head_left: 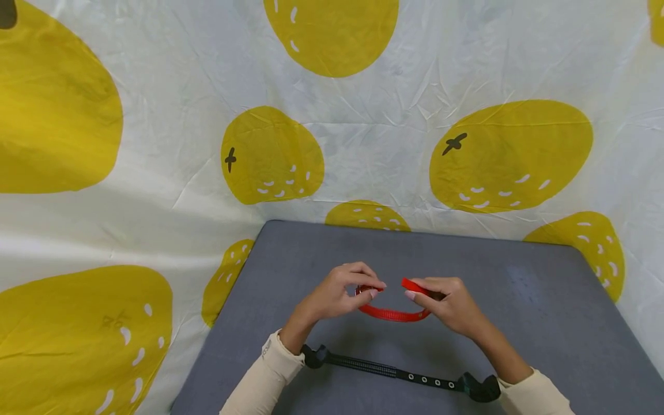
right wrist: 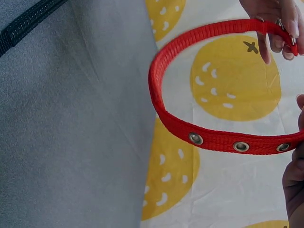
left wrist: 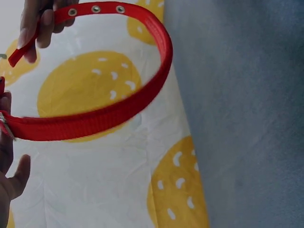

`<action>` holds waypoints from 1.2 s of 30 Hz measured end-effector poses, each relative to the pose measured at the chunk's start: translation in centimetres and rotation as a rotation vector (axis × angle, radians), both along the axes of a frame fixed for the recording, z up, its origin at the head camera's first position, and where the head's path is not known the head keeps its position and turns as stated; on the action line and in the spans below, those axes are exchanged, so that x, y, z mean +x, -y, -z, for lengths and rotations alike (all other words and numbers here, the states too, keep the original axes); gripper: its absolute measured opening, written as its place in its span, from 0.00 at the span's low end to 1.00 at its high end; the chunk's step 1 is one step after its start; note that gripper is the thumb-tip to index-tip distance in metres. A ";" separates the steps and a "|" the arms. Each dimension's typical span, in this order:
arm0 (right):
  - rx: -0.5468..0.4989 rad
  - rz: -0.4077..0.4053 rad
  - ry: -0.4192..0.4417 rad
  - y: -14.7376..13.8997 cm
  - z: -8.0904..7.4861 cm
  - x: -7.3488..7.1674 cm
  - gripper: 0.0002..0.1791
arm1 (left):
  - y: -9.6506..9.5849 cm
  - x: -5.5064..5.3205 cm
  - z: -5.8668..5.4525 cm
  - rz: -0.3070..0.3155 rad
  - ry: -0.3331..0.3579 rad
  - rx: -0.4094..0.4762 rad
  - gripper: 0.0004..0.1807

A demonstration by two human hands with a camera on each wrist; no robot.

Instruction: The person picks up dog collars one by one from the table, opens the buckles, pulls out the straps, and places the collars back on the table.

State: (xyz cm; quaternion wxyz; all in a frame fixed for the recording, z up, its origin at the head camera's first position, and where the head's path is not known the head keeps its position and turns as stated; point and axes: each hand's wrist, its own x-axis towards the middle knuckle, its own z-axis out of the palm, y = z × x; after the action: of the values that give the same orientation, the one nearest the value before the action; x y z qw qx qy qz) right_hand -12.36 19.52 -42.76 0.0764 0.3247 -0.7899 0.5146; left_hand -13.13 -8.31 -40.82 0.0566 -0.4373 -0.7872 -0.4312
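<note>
A red pet collar (head_left: 392,314) is held above the table, bent in an open loop between both hands. My left hand (head_left: 338,293) pinches its buckle end between thumb and fingers; the metal buckle (left wrist: 5,126) shows at the left edge of the left wrist view. My right hand (head_left: 452,302) grips the opposite end, its red tip poking out past the fingers. Metal-rimmed eyelets (right wrist: 241,146) run along the strap close to the right hand. The two ends of the collar are apart, facing each other.
Below the hands, a black collar (head_left: 363,365) with eyelets lies stretched across the grey table (head_left: 311,248), near its front. A white cloth (head_left: 373,144) printed with yellow fruit hangs behind the table and along its left side.
</note>
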 end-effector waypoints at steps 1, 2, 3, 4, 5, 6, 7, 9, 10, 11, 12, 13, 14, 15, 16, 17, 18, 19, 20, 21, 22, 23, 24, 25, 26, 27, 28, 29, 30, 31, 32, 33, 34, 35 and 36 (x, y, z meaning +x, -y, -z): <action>0.001 0.004 0.000 0.0 0.0 0.0 0.12 | -0.1 0.0 0.1 -0.010 -0.010 0.004 0.10; 0.003 0.006 0.000 -0.1 0.0 0.0 0.12 | -0.1 0.0 0.1 -0.022 -0.018 0.009 0.10; 0.002 0.004 0.003 -0.1 0.0 0.0 0.12 | -0.2 0.0 0.2 -0.036 -0.026 0.014 0.11; 0.000 0.002 0.005 -0.1 0.0 0.0 0.12 | -0.3 0.0 0.2 -0.051 -0.035 0.019 0.11; 0.002 0.003 0.006 -0.1 0.0 0.0 0.12 | -0.4 0.0 0.2 -0.069 -0.042 0.023 0.12; 0.002 0.004 0.006 -0.1 0.0 0.0 0.12 | -0.4 0.0 0.2 -0.087 -0.050 0.026 0.12; 0.004 0.007 0.007 -0.1 0.0 0.0 0.12 | -0.5 0.0 0.2 -0.103 -0.058 0.027 0.11; 0.007 0.016 0.008 -0.1 -0.1 0.0 0.12 | -0.5 0.0 0.2 -0.133 -0.073 0.026 0.10; 0.010 0.024 0.008 -0.1 -0.1 0.0 0.12 | -0.5 0.1 0.2 -0.145 -0.082 0.022 0.09; 0.011 0.031 0.008 -0.2 -0.1 0.0 0.12 | -0.5 0.1 0.1 -0.157 -0.089 0.019 0.09; 0.010 0.036 0.008 -0.2 -0.1 0.0 0.13 | -0.5 0.1 0.1 -0.167 -0.095 0.016 0.10; 0.010 0.040 0.005 -0.2 -0.1 0.0 0.13 | -0.5 0.1 0.1 -0.177 -0.099 0.011 0.10; 0.009 0.045 0.004 -0.3 -0.2 0.0 0.13 | -0.5 0.1 0.0 -0.187 -0.102 0.007 0.11; 0.007 0.046 0.001 -0.3 -0.2 0.0 0.13 | -0.5 0.1 0.0 -0.197 -0.103 0.002 0.11; 0.005 0.047 -0.003 -0.4 -0.2 0.0 0.13 | -0.5 0.2 -0.1 -0.205 -0.103 -0.003 0.12; 0.003 0.047 -0.005 -0.4 -0.3 0.0 0.14 | -0.5 0.2 -0.2 -0.213 -0.104 -0.011 0.12; -0.001 0.047 -0.006 -0.5 -0.4 0.0 0.14 | -0.5 0.2 -0.2 -0.219 -0.102 -0.018 0.13; 0.000 0.052 -0.009 -0.5 -0.4 0.0 0.15 | -0.4 0.2 -0.2 -0.224 -0.101 -0.026 0.13; 0.004 0.059 -0.012 -0.5 -0.5 0.0 0.15 | -0.4 0.2 -0.2 -0.228 -0.103 -0.032 0.13; 0.002 0.061 -0.014 -0.6 -0.5 0.0 0.16 | -0.4 0.2 -0.2 -0.229 -0.105 -0.036 0.12; 0.002 0.067 -0.016 -0.7 -0.5 0.1 0.16 | -0.4 0.2 -0.2 -0.231 -0.111 -0.044 0.12; 0.002 0.075 -0.014 -0.7 -0.6 0.1 0.16 | -0.3 0.2 -0.2 -0.233 -0.115 -0.048 0.12; 0.005 0.085 -0.014 -0.8 -0.5 0.1 0.16 | -0.3 0.2 -0.1 -0.234 -0.117 -0.051 0.11; 0.010 0.096 -0.012 -0.8 -0.5 0.1 0.16 | -0.3 0.1 -0.1 -0.235 -0.118 -0.053 0.10; 0.012 0.103 -0.010 -0.9 -0.5 0.1 0.16 | -0.3 0.1 0.0 -0.235 -0.118 -0.054 0.10; 0.011 0.109 -0.004 -1.0 -0.5 0.1 0.16 | -0.3 0.1 0.0 -0.236 -0.115 -0.058 0.09; 0.016 0.118 -0.001 -1.1 -0.5 0.2 0.16 | -0.3 0.1 0.0 -0.239 -0.111 -0.065 0.09; 0.018 0.125 0.006 -1.2 -0.6 0.2 0.15 | -0.3 0.1 0.0 -0.240 -0.103 -0.067 0.09; 0.021 0.131 0.007 -1.3 -0.6 0.2 0.15 | -0.2 0.1 0.1 -0.241 -0.094 -0.070 0.09; 0.021 0.134 0.010 -1.4 -0.6 0.2 0.15 | -0.2 0.1 0.1 -0.242 -0.088 -0.072 0.09; 0.021 0.137 0.010 -1.5 -0.6 0.2 0.15 | -0.2 0.1 0.1 -0.243 -0.081 -0.073 0.09; 0.018 0.139 0.012 -1.5 -0.6 0.2 0.16 | -0.1 0.1 0.1 -0.245 -0.081 -0.075 0.09; 0.017 0.142 0.014 -1.6 -0.7 0.3 0.16 | -0.1 0.1 0.1 -0.250 -0.083 -0.074 0.09; 0.016 0.144 0.014 -1.7 -0.7 0.3 0.16 | -0.1 0.1 0.1 -0.255 -0.085 -0.073 0.09; 0.014 0.146 0.014 -1.8 -0.7 0.3 0.16 | 0.0 0.1 0.1 -0.264 -0.089 -0.074 0.09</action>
State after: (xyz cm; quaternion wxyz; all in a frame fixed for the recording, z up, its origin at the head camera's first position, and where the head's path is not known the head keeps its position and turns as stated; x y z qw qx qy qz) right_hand -12.07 21.31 -42.04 0.1058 0.2632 -0.8156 0.5043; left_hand -13.08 -8.31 -40.94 0.1314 -0.3505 -0.8498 -0.3711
